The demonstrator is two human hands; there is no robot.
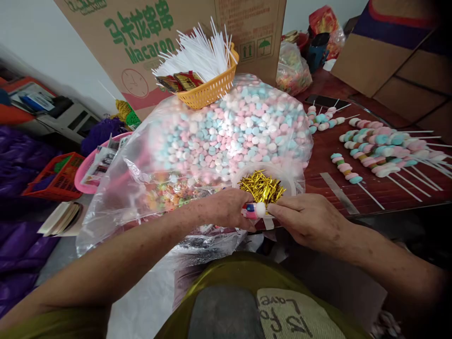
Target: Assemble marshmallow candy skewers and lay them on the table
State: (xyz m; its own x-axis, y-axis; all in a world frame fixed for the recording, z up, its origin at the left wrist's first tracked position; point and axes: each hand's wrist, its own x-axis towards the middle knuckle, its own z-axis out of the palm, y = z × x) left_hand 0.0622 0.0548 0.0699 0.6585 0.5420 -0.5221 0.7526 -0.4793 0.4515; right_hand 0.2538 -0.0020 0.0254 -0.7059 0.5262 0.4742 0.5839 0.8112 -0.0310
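Note:
My left hand (229,207) is closed around a small pink, blue and red printed piece (250,210) with a round white marshmallow-like end (261,210). Its exact kind is partly hidden by the fingers. At the white end, my right hand (307,219) has thumb and fingers pinched together; whatever is between them is too small to make out. Just beyond both hands, gold twist ties (262,186) fill a round translucent tub (290,181).
Behind the tub lies a large clear bag of pastel marshmallows (226,132). White sticks (201,56) fill a yellow basket (208,94) on it. Marshmallow skewers (381,143) lie on the red table (318,197) at right. A Macaron carton (197,19) stands behind.

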